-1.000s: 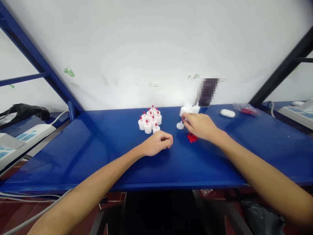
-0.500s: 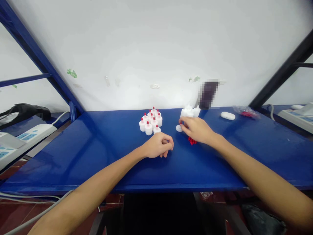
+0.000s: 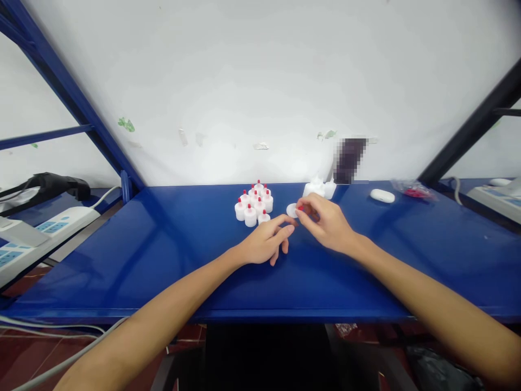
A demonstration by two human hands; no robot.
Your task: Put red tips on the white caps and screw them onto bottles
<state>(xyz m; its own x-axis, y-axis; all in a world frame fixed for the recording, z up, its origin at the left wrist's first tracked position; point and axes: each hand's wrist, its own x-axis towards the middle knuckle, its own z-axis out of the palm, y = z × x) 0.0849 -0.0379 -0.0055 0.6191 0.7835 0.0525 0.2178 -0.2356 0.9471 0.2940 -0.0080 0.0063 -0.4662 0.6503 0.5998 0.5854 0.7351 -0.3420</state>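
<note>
My right hand (image 3: 325, 220) pinches a small white nozzle cap with a red tip (image 3: 291, 210) between thumb and fingertips. The cap is tilted, its round white side facing left, and the red tip shows at my fingers. My left hand (image 3: 268, 239) has its fingers apart and holds nothing. Its index finger reaches right, close below the white cap; whether it touches cannot be made out. Just beyond my left hand stands a cluster of several white nozzle caps with red tips (image 3: 250, 216), all upright.
Behind my right hand is a group of white pieces (image 3: 315, 189) near the wall. A dark, pixelated phone-like object (image 3: 349, 160) leans there. To the right lie a white oval case (image 3: 382, 195) and a clear bag with red pieces (image 3: 414, 191). Power strips (image 3: 52, 228) flank the blue table (image 3: 163, 260).
My left fingers have opened from a curl and stretched to the right. My right hand has shifted slightly, tilting the white cap, and now hides the red pieces that lay beneath it.
</note>
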